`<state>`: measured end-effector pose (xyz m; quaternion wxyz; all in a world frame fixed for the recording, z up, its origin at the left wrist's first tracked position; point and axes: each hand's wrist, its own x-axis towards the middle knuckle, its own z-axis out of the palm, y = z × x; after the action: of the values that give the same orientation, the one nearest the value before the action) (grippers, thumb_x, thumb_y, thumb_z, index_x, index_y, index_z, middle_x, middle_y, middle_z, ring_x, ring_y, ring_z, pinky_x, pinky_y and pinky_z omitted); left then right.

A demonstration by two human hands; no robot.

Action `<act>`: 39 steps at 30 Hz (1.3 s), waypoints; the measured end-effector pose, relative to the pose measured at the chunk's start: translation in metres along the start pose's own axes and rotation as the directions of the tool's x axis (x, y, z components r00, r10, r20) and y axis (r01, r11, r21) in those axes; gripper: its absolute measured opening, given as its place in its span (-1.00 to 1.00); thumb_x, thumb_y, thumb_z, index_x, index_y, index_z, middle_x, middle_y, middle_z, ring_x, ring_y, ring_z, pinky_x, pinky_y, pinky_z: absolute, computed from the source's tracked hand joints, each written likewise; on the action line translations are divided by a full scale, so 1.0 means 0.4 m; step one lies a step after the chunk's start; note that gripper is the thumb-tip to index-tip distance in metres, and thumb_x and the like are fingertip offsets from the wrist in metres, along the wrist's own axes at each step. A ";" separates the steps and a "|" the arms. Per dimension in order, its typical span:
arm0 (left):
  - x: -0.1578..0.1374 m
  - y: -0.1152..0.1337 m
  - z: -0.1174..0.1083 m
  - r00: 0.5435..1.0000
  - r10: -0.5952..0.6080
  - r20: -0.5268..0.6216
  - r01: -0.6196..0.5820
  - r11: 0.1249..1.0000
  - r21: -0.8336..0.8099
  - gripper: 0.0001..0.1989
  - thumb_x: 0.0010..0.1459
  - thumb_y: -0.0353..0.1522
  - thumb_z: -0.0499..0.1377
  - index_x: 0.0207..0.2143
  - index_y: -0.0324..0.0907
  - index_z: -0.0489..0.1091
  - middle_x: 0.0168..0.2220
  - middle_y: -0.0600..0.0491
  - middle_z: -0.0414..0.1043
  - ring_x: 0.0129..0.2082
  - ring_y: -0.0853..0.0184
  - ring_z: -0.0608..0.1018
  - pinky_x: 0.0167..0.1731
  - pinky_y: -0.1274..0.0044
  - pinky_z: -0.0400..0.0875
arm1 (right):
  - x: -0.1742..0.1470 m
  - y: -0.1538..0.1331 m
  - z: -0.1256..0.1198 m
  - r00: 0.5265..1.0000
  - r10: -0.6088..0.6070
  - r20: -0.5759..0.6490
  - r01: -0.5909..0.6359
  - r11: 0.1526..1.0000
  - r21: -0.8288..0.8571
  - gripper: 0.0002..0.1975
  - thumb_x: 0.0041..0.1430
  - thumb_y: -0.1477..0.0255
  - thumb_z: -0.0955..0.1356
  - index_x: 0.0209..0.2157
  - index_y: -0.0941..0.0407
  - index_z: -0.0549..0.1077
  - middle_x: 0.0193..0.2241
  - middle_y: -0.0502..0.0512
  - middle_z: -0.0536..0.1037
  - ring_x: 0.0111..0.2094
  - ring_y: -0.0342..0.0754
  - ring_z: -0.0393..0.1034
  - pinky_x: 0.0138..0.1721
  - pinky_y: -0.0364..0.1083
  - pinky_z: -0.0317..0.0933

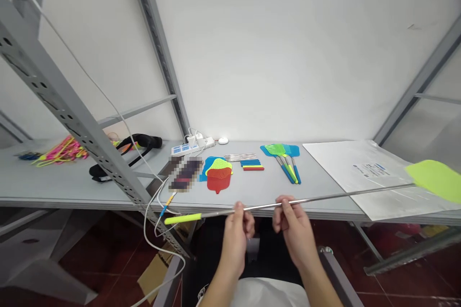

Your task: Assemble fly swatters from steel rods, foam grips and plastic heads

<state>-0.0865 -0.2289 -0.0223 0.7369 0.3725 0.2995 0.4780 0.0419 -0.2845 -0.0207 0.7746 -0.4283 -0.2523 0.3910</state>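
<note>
Grey surface (72,182) spanning the view, bearing a white sheet (360,172) at right, swatter heads (218,172) mid, assembled swatters (286,160) beyond. Held level before its near edge: extended fly swatter (324,197), green head far right, green grip left. Left hand (239,230) pinched shut on the rod; right hand (291,225) likewise clamped beside it

Bright, even light from overhead; the white wall (288,48) looks flat, with only faint shadows on the surface (317,187). Wide-angle distortion bends the shelf posts (72,120) at the edges. 1 patch (184,172) is pixelated; corners soften.
</note>
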 end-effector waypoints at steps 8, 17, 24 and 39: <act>0.041 0.071 -0.061 0.916 0.262 -0.304 -0.304 0.948 -0.098 -0.55 0.15 0.03 0.17 -0.43 -0.18 0.26 -0.62 0.23 0.08 -0.63 0.51 0.14 -0.63 0.64 0.07 | 0.021 -0.037 -0.057 0.975 -0.180 -0.130 0.182 0.983 0.005 -0.73 0.24 0.16 0.34 -0.31 0.09 0.41 -0.60 -0.06 0.39 -0.54 -0.15 0.29 -0.52 -0.15 0.15; 0.034 0.135 -0.080 0.860 0.349 -0.371 -0.389 0.921 -0.035 -0.53 0.12 -0.13 0.28 -0.56 -0.16 0.08 -0.64 0.27 -0.05 -0.68 0.56 0.06 -0.67 0.64 -0.02 | 0.029 -0.082 -0.105 0.934 -0.240 -0.264 0.251 0.968 0.008 -0.75 0.18 0.20 0.40 -0.34 0.11 0.46 -0.61 -0.08 0.32 -0.55 -0.18 0.21 -0.52 -0.16 0.11; 0.039 0.105 -0.068 0.810 0.369 -0.455 -0.432 0.901 -0.037 -0.58 0.11 -0.11 0.27 -0.50 -0.15 0.14 -0.62 0.28 -0.03 -0.66 0.55 0.08 -0.65 0.65 0.05 | 0.029 -0.030 -0.058 0.958 -0.174 -0.227 0.193 0.979 0.068 -0.73 0.15 0.16 0.42 -0.36 0.08 0.43 -0.61 -0.10 0.27 -0.56 -0.21 0.16 -0.55 -0.18 0.08; 0.069 0.102 -0.117 0.811 0.305 -0.500 -0.405 0.909 -0.103 -0.67 0.14 -0.12 0.23 -0.40 -0.20 0.30 -0.66 0.31 -0.02 -0.72 0.57 0.08 -0.66 0.65 0.06 | 0.068 -0.050 -0.109 0.978 -0.065 -0.200 0.109 0.970 0.216 -0.64 0.14 0.04 0.38 -0.33 0.07 0.47 -0.64 -0.15 0.10 -0.61 -0.20 0.00 -0.59 -0.17 0.00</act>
<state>-0.1335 -0.1801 -0.0159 0.5728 0.2162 0.3440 0.7119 0.0968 -0.2892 -0.0242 0.8554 -0.3615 -0.1492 0.3396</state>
